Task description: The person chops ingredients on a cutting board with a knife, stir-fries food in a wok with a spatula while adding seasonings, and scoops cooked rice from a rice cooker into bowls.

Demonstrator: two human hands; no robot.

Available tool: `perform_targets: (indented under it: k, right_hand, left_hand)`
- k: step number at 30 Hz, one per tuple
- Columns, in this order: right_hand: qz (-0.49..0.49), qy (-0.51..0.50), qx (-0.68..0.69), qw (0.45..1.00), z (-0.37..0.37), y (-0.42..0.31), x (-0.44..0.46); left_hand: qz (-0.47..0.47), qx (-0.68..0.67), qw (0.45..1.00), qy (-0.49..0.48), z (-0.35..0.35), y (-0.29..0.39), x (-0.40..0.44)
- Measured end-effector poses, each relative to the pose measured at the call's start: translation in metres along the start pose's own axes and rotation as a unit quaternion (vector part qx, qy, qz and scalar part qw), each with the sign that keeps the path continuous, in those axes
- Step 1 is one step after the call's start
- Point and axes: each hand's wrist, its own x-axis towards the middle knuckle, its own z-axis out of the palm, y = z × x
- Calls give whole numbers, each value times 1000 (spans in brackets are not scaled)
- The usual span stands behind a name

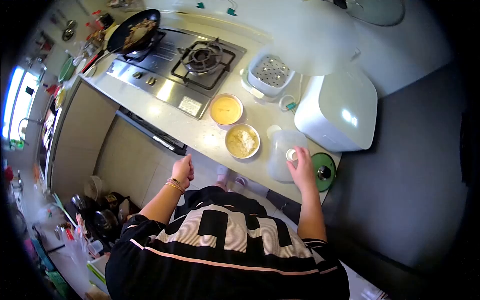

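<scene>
My right hand (pixel 301 170) has its fingers closed on a small round white cap (pixel 291 154). Directly below is a translucent plastic container (pixel 281 167) on the counter; I cannot tell whether the cap is attached to it. To the left stands a bowl (pixel 242 141) with white powder on a pale yellowish mass. Behind that bowl, another one (pixel 226 109) contains a smooth yellow-orange liquid. My left hand (pixel 183 169) hangs off the counter's front edge, curled into a fist, with nothing visible in it and bracelets at the wrist.
A green-rimmed glass lid (pixel 324 171) lies right of the container. Behind are a white appliance (pixel 340 110) and an open-topped white steamer (pixel 270 72). The gas stove (pixel 175 65) holds a black wok (pixel 134 32) with food. A small white disc (pixel 273 131) lies on the counter.
</scene>
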Motion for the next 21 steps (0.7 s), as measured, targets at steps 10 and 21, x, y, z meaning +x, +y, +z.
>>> perform_targets:
  k: [10,21]
  right_hand:
    - [-44,94,37,994,-72,-94,128]
    - [81,111,-208,968,13,-74,322]
  left_hand:
    - [-45,-147,988,3,-106,-40,-28]
    - [-40,-223,974,-21,-245,1,13]
